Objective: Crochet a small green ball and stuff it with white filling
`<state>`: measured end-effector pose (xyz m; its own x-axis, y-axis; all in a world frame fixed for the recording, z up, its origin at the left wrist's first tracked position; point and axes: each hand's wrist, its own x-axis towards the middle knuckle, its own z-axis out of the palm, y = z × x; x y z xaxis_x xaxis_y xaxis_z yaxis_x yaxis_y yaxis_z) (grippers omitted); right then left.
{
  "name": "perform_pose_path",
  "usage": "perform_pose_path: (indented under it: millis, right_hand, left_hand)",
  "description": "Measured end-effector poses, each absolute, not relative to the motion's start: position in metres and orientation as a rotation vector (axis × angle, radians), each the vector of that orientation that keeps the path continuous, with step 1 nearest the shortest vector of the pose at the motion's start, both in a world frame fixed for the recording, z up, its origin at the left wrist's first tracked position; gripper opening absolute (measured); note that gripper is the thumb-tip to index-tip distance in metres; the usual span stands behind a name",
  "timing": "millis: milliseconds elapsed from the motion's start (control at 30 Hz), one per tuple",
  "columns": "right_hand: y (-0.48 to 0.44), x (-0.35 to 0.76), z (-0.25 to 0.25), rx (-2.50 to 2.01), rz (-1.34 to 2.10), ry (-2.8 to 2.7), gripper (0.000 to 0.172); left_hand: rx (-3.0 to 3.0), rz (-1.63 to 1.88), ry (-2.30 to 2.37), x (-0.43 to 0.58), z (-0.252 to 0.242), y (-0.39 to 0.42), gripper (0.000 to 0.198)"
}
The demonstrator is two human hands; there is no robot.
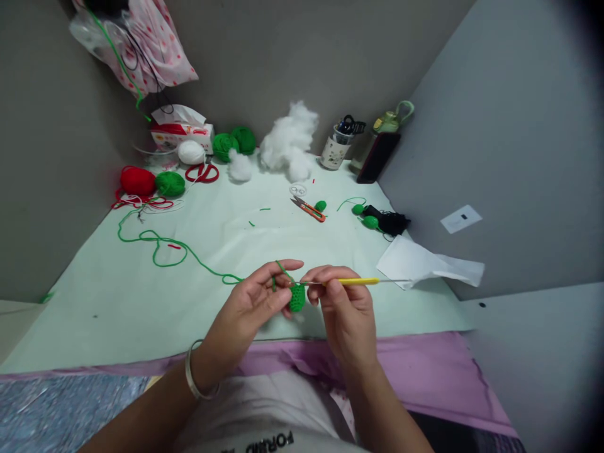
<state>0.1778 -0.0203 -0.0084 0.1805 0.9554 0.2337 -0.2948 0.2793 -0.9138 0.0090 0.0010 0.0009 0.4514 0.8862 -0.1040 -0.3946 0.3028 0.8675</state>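
Observation:
My left hand (257, 296) pinches a small green crocheted piece (297, 298) between thumb and fingers, its index finger stretched out with green yarn (282, 269) looped over it. That strand trails leftward across the table toward the yarn balls. In my right hand (344, 299) is a crochet hook with a yellow handle (361, 282), held like a pencil. The hook's metal tip reaches to the top edge of the green piece; whether it passes through a stitch I cannot make out.
Orange-handled thread snips (309, 209) lie mid-table near small green crocheted pieces (370, 222) and black yarn (387, 221). White stuffing (289, 145), green yarn balls (226, 146), red scissors (202, 173) and red yarn (138, 181) line the back. White paper (425, 261) lies right; partitions enclose the table.

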Motion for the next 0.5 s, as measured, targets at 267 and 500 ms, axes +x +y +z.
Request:
perform_pose_path:
  millis: [267,500]
  right_hand:
    - [-0.02,0.18,-0.002,-0.829,1.116,-0.968,0.022]
    - [-0.023,0.189,-0.003,-0.785,1.134,-1.102,0.02]
  left_hand:
    - [0.994,0.943,0.795,0.008,0.011,0.002,0.033]
    - [1.048,0.943,0.844,0.004,0.01,0.0,0.031]
